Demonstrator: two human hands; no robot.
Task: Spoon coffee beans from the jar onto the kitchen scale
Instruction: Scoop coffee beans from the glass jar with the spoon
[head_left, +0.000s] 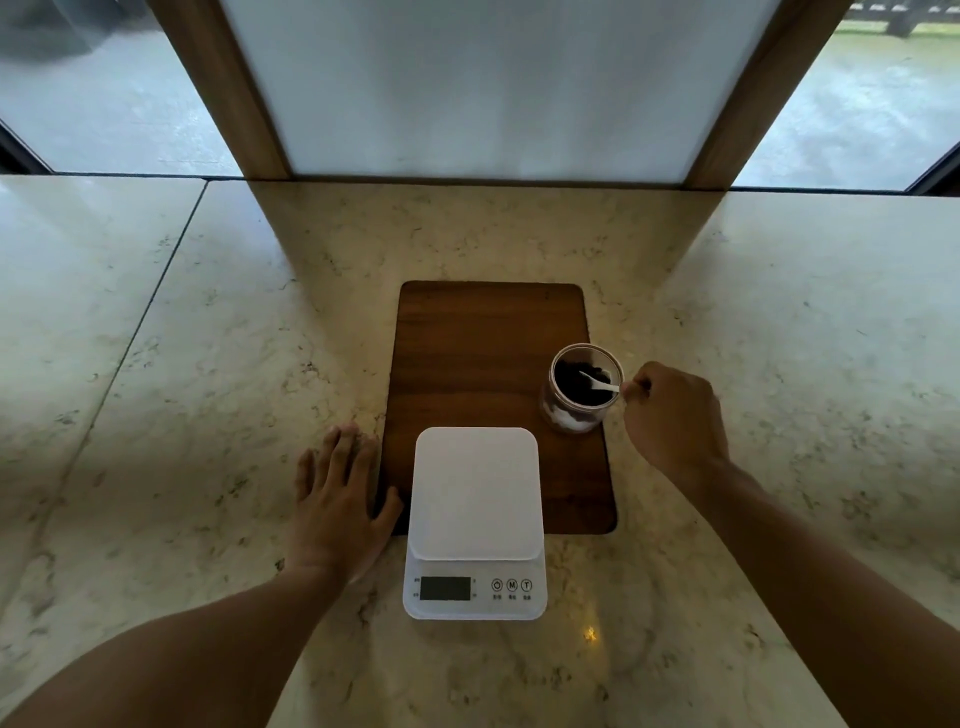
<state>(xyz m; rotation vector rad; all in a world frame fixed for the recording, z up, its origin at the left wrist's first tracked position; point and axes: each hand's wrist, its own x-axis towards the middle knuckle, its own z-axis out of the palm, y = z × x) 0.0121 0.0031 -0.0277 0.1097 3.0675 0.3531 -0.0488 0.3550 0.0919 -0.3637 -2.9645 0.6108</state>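
Observation:
An open glass jar (566, 415) of dark coffee beans (576, 387) stands on the right side of a wooden board. A small white spoon (600, 382) dips into the beans, its handle pinched in my right hand (672, 415) just right of the jar's rim. The white kitchen scale (475, 519) sits at the board's near edge, its platform bare and its display dark. My left hand (340, 504) lies flat on the counter to the left of the scale, fingers spread, thumb touching the board's edge.
The dark wooden board (467, 353) lies on a pale marble counter (208, 415). A frosted panel between two wooden posts (228, 88) rises at the counter's back edge, with windows on either side.

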